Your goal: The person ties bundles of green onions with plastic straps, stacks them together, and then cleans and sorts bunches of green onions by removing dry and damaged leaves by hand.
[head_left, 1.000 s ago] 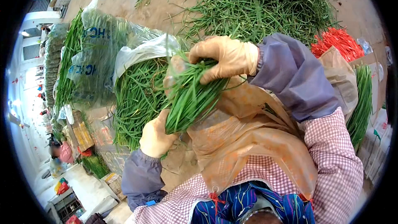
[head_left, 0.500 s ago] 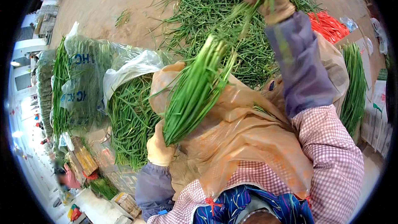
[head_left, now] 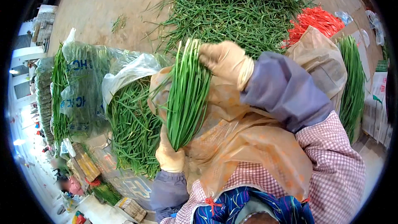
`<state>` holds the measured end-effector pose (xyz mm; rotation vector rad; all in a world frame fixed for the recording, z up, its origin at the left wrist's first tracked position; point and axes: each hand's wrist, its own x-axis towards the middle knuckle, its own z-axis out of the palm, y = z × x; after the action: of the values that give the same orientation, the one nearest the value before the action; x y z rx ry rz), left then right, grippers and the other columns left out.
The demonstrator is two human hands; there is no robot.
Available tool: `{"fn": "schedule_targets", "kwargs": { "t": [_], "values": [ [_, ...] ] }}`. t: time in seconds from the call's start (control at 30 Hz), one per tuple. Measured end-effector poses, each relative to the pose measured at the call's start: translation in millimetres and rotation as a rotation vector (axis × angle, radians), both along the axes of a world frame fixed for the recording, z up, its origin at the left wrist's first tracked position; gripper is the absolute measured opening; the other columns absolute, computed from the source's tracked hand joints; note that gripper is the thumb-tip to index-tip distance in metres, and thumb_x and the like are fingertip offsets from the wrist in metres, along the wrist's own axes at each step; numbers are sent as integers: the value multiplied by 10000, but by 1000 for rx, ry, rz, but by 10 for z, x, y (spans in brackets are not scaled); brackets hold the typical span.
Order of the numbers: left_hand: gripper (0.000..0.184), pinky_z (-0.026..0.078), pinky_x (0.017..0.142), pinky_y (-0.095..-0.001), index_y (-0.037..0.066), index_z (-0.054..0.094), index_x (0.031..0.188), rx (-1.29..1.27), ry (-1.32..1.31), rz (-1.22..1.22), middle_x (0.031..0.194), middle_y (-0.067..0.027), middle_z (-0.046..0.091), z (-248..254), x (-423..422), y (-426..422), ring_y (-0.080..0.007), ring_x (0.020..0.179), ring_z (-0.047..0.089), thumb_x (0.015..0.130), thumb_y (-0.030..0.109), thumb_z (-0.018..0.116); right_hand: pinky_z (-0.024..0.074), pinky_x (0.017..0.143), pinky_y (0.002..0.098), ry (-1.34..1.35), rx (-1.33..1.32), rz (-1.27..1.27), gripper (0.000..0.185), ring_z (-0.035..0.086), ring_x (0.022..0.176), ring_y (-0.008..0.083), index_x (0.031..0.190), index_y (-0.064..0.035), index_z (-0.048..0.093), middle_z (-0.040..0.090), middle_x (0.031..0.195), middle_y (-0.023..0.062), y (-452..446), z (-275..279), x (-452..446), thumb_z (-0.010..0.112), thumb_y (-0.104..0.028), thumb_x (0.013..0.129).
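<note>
A bundle of long green stalks (head_left: pixel 186 99) stands nearly upright over my lap, its pale ends at the top. My left hand (head_left: pixel 169 153), in a cream glove, is wrapped round its lower leafy part, with the fingers mostly behind the leaves. At the bundle's upper right edge is my right hand (head_left: pixel 224 60), gloved too, slightly blurred, its fingers bent against the pale ends; whether it grips any stalks is not clear. A translucent orange-brown plastic apron (head_left: pixel 248 137) covers my lap beneath both hands.
A big pile of loose green stalks (head_left: pixel 236 12) lies ahead on the floor. Red strips (head_left: pixel 317 23) are at the right, near a neat green bundle (head_left: pixel 351 87). More stalks (head_left: pixel 132 124) and a printed plastic bag (head_left: pixel 83 91) are on the left. A person in pink (head_left: pixel 75 186) is far left.
My right hand has come back from over the big pile, where it held loose stalks, to the bundle's top. The bundle in my left hand is now more upright.
</note>
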<state>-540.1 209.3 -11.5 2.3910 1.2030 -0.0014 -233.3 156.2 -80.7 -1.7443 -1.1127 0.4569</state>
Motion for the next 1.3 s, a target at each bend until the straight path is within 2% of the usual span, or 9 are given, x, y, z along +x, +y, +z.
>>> {"fn": "schedule_targets", "kwargs": {
  "t": [0.07, 0.1, 0.17, 0.4, 0.47, 0.67, 0.8, 1.07, 1.3],
  "values": [
    [778, 526, 783, -395, 99, 396, 1399, -12, -52, 5, 1013, -217, 672, -62, -84, -1, -393, 904, 666, 670, -77, 601, 532, 776, 316, 341, -42, -120, 158, 659, 867, 249, 982, -64, 686, 689, 945, 122, -26, 213, 318, 565, -136, 912],
    [790, 526, 786, -394, 101, 384, 1411, -18, -52, 4, 1019, -220, 671, -75, -116, -1, -392, 908, 667, 673, -80, 600, 529, 785, 310, -573, 43, -58, 157, 645, 867, 215, 932, -59, 693, 680, 921, 103, -76, -96, 862, 540, -95, 921],
    [805, 526, 787, -394, 100, 381, 1413, 2, -115, -12, 1020, -227, 668, -137, -182, -13, -393, 910, 665, 660, -86, 597, 248, 345, 173, 517, 163, -410, 175, 349, 405, -9, 923, -116, 691, 491, 539, -71, -310, 162, 1089, 531, -178, 961],
    [875, 531, 775, -394, 106, 374, 1425, 71, -118, -38, 1022, -235, 667, -242, -115, -17, -396, 891, 668, 604, -101, 597, 460, 546, 272, -6, -461, 168, 394, 536, 593, 97, 1139, -17, 642, 633, 743, 48, -122, 253, 103, 716, -197, 796],
    [888, 532, 775, -392, 107, 366, 1432, 91, -137, -61, 1017, -232, 669, -182, -65, -33, -396, 888, 669, 602, -100, 605, 432, 516, 269, 612, -536, 189, 367, 511, 567, 93, 1129, -17, 644, 614, 719, 39, -25, 263, 59, 694, -159, 795],
    [941, 532, 776, -394, 111, 347, 1450, 103, -150, -73, 1058, -228, 660, -188, -97, -57, -386, 911, 666, 587, -83, 667, 511, 786, 305, 285, -273, -177, 143, 629, 851, 161, 976, -52, 695, 694, 894, 72, -156, -130, 329, 635, -89, 852],
    [955, 535, 748, -399, 111, 346, 1452, 149, -107, -119, 1078, -207, 657, -162, -117, -44, -384, 894, 662, 582, -61, 703, 510, 632, 279, 302, -123, -617, 229, 600, 724, 120, 1110, -72, 642, 648, 850, 40, -451, -419, 1253, 605, -99, 885],
    [920, 495, 558, -405, 103, 343, 1455, 331, 121, -324, 866, -131, 639, -29, -106, 105, -333, 663, 623, 617, 41, 719, 447, 993, 386, -374, -533, 627, 773, 562, 1145, 306, 1312, -67, 520, 563, 1277, 194, 221, 739, 387, 646, -615, 782],
    [932, 460, 501, -389, 120, 349, 1463, 425, 80, -342, 756, -113, 594, 66, -84, 150, -301, 572, 578, 624, 63, 751, 522, 720, 345, 245, -2, 549, 220, 652, 810, 246, 1007, -38, 662, 674, 843, 112, 224, 352, -202, 650, -222, 887]
  ]
}}
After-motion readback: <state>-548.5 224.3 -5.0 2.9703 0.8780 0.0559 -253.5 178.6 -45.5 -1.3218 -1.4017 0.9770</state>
